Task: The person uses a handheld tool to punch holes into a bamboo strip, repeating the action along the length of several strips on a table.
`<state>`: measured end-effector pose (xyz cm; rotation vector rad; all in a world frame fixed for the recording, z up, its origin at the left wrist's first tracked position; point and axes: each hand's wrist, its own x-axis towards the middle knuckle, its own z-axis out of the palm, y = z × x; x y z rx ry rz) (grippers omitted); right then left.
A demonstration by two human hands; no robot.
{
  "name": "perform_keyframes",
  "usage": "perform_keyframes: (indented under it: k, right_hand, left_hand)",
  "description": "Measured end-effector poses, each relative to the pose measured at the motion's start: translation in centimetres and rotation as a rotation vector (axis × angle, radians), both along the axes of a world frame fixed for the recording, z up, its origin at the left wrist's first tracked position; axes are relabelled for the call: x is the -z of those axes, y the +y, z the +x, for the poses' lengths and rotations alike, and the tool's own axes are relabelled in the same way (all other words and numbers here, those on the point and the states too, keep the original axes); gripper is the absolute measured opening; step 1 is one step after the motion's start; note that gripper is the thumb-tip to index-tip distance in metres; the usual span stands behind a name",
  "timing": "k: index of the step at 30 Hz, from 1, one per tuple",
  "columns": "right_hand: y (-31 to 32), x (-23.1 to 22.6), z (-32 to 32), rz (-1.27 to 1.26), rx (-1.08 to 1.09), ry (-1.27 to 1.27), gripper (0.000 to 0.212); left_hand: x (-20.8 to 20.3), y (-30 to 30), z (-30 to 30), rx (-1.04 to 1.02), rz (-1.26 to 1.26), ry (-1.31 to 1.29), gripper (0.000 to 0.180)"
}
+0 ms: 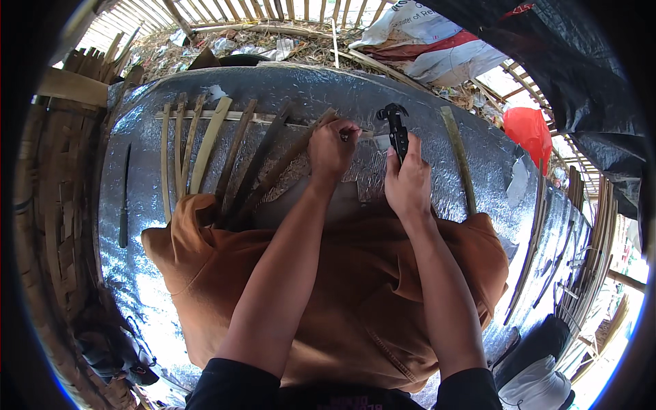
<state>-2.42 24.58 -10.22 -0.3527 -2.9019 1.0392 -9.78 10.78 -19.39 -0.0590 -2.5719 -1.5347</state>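
Observation:
My right hand is wrapped round a small black claw hammer, its head pointing up and away from me. To its left, my closed left hand rests over the far end of a brown wooden slat. Thumb and fingers pinch together there, and whatever sits between them is too small to make out. Several narrow slats lie side by side to the left, their far ends on a thin crosswise strip. The strip runs on past my left hand toward the hammer.
A silvery foil sheet covers the ground. A long dark knife lies at far left, and a lone slat at right. My brown-clothed legs fill the near middle. A red bag and white sack stand beyond.

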Motion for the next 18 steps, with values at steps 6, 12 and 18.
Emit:
perform_keyframes:
  k: [6,12,18]
  right_hand:
    - [1.1,-0.3,-0.6,-0.112,0.107,0.139,0.032]
    - [0.9,-0.8,-0.9,-0.09,0.07,0.141,0.035]
    - [1.2,-0.8,-1.0,-0.132,0.072,0.155,0.037]
  left_hand:
    - [-1.3,-0.1,0.7,0.069,-0.062,0.025,0.02]
    - [-2.5,0.2,0.6,0.187,-0.256,0.101,0.023]
    - [-2.6,-0.1,-0.3,0.236,-0.306,0.161,0.015]
